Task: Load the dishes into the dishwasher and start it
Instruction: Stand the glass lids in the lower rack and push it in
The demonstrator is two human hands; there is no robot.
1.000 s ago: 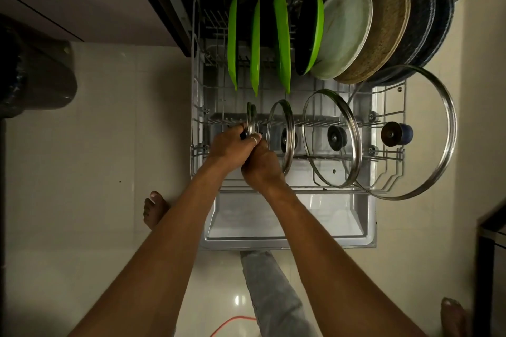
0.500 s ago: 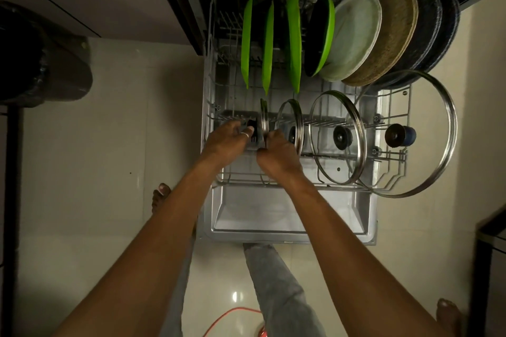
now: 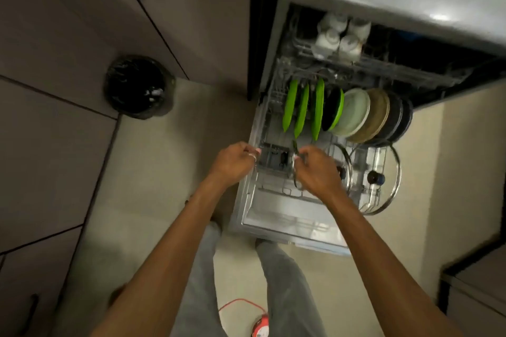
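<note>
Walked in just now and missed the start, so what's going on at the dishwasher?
A person stands over the open dishwasher with its lower rack pulled out. The right hand pinches the rim of a small lid standing upright in the front row, beside larger lids. The left hand is at the rack's left edge; whether it grips the wire is unclear. The back row holds green plates and other plates.

home kitchen: built-in dishwasher (image 3: 301,213) w/ loaded racks, cabinets (image 3: 68,22), tiled floor (image 3: 164,172), lined bin (image 3: 139,87) nearby.
</note>
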